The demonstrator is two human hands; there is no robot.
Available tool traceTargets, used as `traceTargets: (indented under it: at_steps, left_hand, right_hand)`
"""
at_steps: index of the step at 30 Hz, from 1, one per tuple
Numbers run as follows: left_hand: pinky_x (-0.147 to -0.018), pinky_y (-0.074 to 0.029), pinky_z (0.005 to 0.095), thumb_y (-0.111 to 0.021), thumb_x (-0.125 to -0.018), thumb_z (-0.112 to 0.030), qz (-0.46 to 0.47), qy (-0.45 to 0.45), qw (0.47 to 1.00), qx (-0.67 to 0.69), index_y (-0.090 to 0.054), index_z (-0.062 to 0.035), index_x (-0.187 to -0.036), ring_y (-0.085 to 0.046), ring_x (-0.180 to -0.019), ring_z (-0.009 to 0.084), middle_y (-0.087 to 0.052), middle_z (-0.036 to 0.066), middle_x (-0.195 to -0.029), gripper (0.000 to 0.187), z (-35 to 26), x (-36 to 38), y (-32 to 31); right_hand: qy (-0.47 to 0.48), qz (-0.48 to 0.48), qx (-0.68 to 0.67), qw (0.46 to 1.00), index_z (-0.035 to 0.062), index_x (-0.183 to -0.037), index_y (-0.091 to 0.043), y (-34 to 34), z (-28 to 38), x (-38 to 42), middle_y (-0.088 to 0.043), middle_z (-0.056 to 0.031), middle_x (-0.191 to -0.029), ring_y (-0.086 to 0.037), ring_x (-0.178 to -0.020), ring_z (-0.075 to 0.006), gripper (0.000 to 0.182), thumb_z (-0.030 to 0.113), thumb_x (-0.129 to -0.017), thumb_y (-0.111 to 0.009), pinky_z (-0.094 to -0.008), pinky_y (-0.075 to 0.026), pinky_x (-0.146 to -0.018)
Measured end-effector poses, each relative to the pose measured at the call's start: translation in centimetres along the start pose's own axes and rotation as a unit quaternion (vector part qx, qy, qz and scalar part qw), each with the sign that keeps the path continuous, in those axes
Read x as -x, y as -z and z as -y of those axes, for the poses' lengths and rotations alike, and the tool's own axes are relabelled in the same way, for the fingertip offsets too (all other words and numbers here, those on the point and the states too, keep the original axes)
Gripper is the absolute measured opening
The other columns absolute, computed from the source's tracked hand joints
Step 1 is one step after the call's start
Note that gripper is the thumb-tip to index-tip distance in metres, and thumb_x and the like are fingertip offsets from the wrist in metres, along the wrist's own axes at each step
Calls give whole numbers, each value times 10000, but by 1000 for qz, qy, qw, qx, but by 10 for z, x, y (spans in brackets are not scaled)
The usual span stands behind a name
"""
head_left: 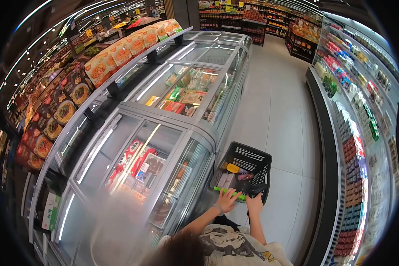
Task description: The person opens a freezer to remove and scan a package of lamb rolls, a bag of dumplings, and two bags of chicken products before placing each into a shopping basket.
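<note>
Printed panels (pixel 65 111), 9 to 11 o'clock: show dishes of food, line the freezer's left side.
White-and-green carton (pixel 52 211), 8 o'clock: stands beneath the rail at the freezer's left edge.
Pale shape (pixel 119 221), 7 o'clock: blurred, covers part of the freezer glass, too unclear to identify.
Glass-topped freezer (pixel 157 116), 7 to 12 o'clock: runs away along the aisle in joined sections.
Red-and-white packs (pixel 131 155), 8 o'clock: lie under the near glass.
Mixed frozen packs (pixel 188 91), 11 to 12 o'clock: lie under the next section's glass, some green, red and yellow.
Left hand (pixel 226 200), 5 o'clock: open, fingers spread over a green handle bar (pixel 241 196); wears a band at the wrist.
Black basket (pixel 252 155), 4 to 5 o'clock: sits just beside the freezer's right side, perforated walls; holds a yellow item (pixel 232 168), pale packs (pixel 226 181) and purplish packs (pixel 245 176).
Right hand (pixel 254 205), 5 o'clock: at the bar's right end, beside a black object (pixel 256 189); cannot tell whether open or closed.
Stocked shelves (pixel 232 13), 12 to 1 o'clock: stand at the aisle's far end.
Tiled floor (pixel 281 146), 1 to 5 o'clock: pale grey.
Chilled display (pixel 357 133), 2 to 4 o'clock: lines the aisle's right side, shelves filled with packaged goods.
</note>
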State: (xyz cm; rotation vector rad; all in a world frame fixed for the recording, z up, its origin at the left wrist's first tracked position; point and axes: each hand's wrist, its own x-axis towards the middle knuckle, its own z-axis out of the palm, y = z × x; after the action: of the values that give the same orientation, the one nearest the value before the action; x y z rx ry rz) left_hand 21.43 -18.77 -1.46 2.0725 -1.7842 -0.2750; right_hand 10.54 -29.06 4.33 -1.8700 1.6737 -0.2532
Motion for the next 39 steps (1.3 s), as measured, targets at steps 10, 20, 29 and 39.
traceTargets:
  at_steps: [10, 20, 29, 39]
  left_hand:
    - [-957, -103, 539, -582, -667, -191, -65, 51, 995, -50, -220, -211, -1295, -244, -1198, 255, -310, 99, -1230, 725, -3, -61, -12]
    - [-955, -116, 538, -581, -674, -169, -68, 59, 995, -31, -255, -207, -1284, -242, -1205, 274, -311, 132, -1235, 693, -2, -73, -10]
    - [-944, -144, 542, -550, -702, -173, -350, 396, 845, -83, -380, -124, -1212, -216, -1191, 380, -257, 210, -1280, 539, 83, 66, 80]
    - [-942, -66, 582, -345, -830, -427, -211, 696, 663, -178, -285, -94, -1273, -134, -1253, 295, -176, 172, -1344, 557, 152, 164, 94]
  right_hand:
    - [85, -10, -13, 996, -26, -1027, -435, 8, 6, -69, -573, -221, -843, -558, -786, -367, 562, 308, -608, -604, -412, -443, -685]
    - [102, -10, -11, 995, 1, -1043, -441, 4, 5, -88, -575, -218, -843, -558, -786, -371, 573, 319, -595, -601, -414, -442, -697]
    - [67, 28, 18, 997, -7, -1013, -447, 5, 10, -104, -574, -225, -865, -559, -790, -372, 560, 329, -595, -607, -418, -441, -702]
    - [52, 45, 28, 997, -46, -1135, -391, -7, 6, -132, -562, -229, -922, -543, -861, -364, 693, 348, -604, -598, -413, -428, -745]
